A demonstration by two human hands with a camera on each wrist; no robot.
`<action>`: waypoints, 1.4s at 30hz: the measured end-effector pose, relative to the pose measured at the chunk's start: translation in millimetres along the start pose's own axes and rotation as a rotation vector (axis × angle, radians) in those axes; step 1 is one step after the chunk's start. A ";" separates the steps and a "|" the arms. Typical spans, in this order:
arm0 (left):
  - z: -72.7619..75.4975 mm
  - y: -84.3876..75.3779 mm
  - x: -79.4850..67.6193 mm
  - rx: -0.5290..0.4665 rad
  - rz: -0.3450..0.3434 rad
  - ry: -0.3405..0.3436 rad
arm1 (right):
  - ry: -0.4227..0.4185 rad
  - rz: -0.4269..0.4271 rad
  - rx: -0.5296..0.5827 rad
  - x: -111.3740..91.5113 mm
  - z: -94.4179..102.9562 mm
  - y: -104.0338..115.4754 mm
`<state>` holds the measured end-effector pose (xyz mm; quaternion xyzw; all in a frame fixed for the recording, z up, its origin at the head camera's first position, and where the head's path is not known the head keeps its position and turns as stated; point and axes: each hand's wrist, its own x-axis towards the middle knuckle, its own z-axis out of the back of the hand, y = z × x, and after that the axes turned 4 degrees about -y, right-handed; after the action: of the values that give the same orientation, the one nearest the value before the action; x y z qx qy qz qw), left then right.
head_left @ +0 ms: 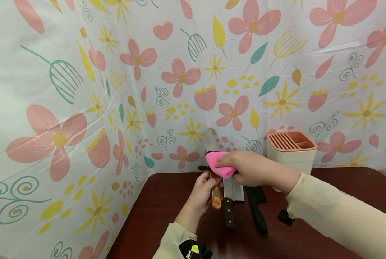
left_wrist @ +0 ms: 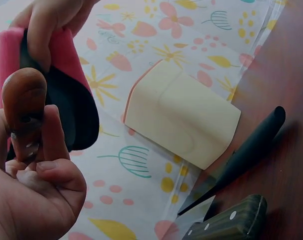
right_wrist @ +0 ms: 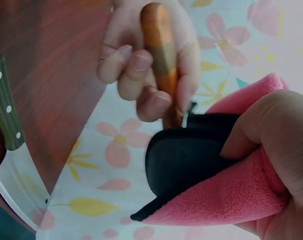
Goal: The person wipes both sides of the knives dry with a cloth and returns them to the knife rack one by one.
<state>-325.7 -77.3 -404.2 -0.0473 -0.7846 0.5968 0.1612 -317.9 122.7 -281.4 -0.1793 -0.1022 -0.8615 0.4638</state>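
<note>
The knife (head_left: 216, 200) is held in front of the person, above the table (head_left: 154, 212), its long axis running from the handle (right_wrist: 156, 30) on the near side to the blade (head_left: 211, 141) beyond. The handle is pinched by the left hand (head_left: 201, 191), with thumb and fingers closed on it and its rounded end left jutting out. The cloth (head_left: 217, 161) is gripped between thumb and fingers of the right hand (head_left: 246, 165), to the blade side of the left hand. Much of the blade is covered by the folded cloth, so how tightly it is pressed cannot be told. To the right, the cleaver (head_left: 233, 190) and black knife (head_left: 256, 207) are left ungripped, near the holder (head_left: 290, 158).
</note>
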 end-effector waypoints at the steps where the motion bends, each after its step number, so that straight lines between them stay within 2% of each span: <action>1: 0.1 0.3 -0.1 0.003 0.001 -0.006 | -0.013 0.001 0.004 -0.9 2.4 -0.3; 7: 0.8 2.0 0.7 -0.024 -0.005 -0.002 | -0.127 0.027 0.019 -1.7 21.0 -5.7; 10: 1.2 3.2 0.7 -0.016 0.011 0.000 | -0.146 -0.003 0.042 -0.3 33.0 -11.0; 15: 1.0 5.4 1.8 0.021 0.038 -0.011 | -0.151 -0.144 0.112 5.6 49.7 -21.5; 19: 0.0 6.3 2.8 0.026 0.053 -0.012 | -0.203 -0.255 0.113 14.6 52.8 -28.9; 24: -2.1 7.2 2.5 0.026 0.052 -0.005 | -0.287 -0.373 0.064 29.0 42.5 -38.7; 29: -4.0 7.6 2.7 0.042 0.060 0.012 | -0.317 -0.474 0.038 43.3 27.4 -49.2; 31: -4.7 7.2 2.2 0.045 0.063 0.020 | -0.320 -0.487 0.025 47.8 20.6 -51.8; 37: -6.2 6.6 0.6 0.048 0.047 0.051 | -0.297 -0.427 -0.075 55.7 -5.5 -54.3; 42: -6.1 6.8 -0.1 0.047 0.031 0.069 | -0.211 -0.381 -0.108 55.0 -24.7 -51.3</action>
<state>-324.6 -69.7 -409.3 -0.0761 -0.7636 0.6155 0.1799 -393.9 100.5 -282.3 -0.2704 -0.1359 -0.9142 0.2694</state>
